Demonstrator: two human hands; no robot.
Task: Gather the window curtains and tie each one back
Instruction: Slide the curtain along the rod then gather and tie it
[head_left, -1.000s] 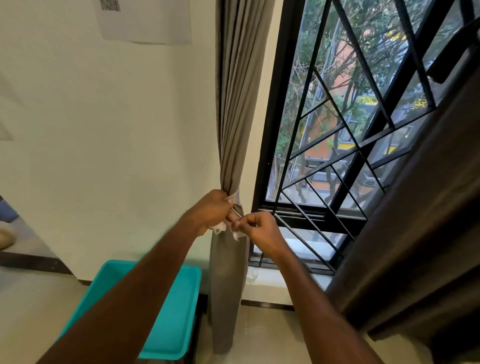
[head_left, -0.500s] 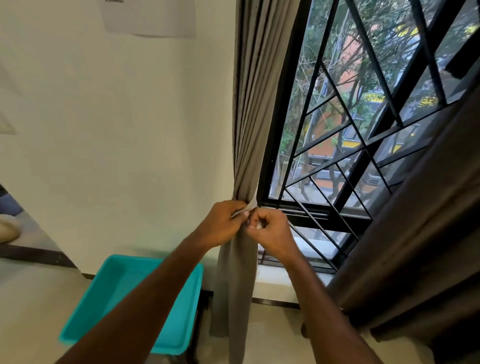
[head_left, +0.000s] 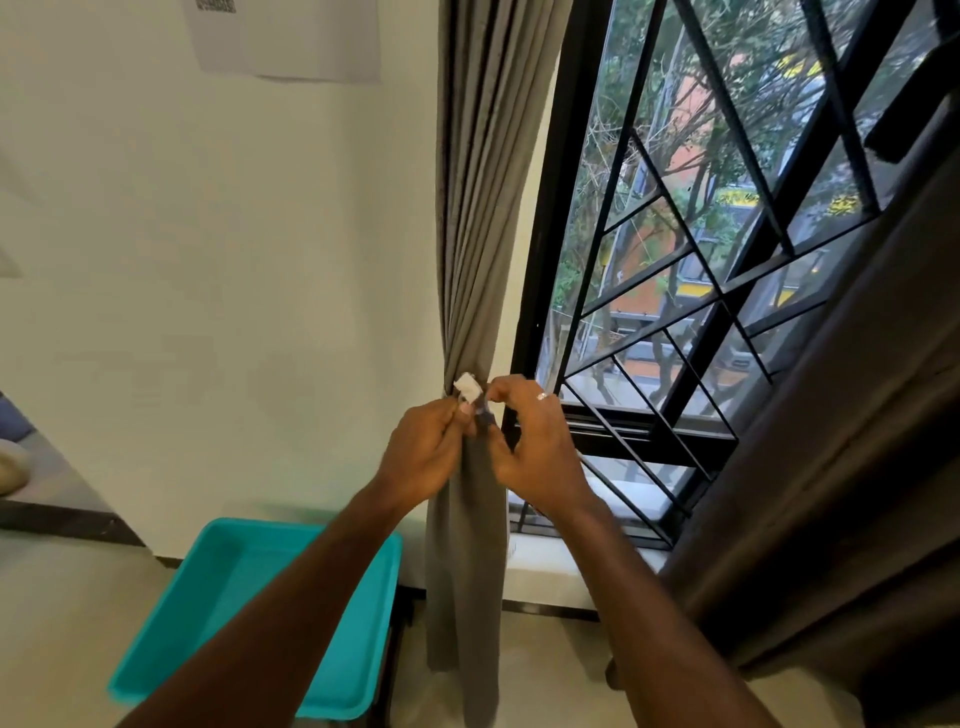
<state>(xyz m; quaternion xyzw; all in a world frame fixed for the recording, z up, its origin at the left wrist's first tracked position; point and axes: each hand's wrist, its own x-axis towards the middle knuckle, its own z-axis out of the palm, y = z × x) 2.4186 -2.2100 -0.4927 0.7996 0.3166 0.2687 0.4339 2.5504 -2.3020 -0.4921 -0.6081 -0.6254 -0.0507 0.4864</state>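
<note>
From the head camera, the grey curtain (head_left: 480, 218) hangs gathered into tight pleats against the wall, just left of the black window frame (head_left: 545, 249), cinched at a narrow waist where both hands meet. The left hand (head_left: 428, 452) has its fingers curled and pinched on the white tie-back (head_left: 467, 388) at the bunch. The right hand (head_left: 530, 441) pinches the other end between thumb and forefinger, its remaining fingers loosely spread.

The knot looks unfinished to me. If either pinch slips before the tie is drawn tight, I'd expect the pleats to spring loose and fan back across the glass. Pulling unevenly could drag the band down the fabric.

The darker curtain (head_left: 831, 441) at the right hangs untied, and a teal tray (head_left: 260, 613) sits below.
</note>
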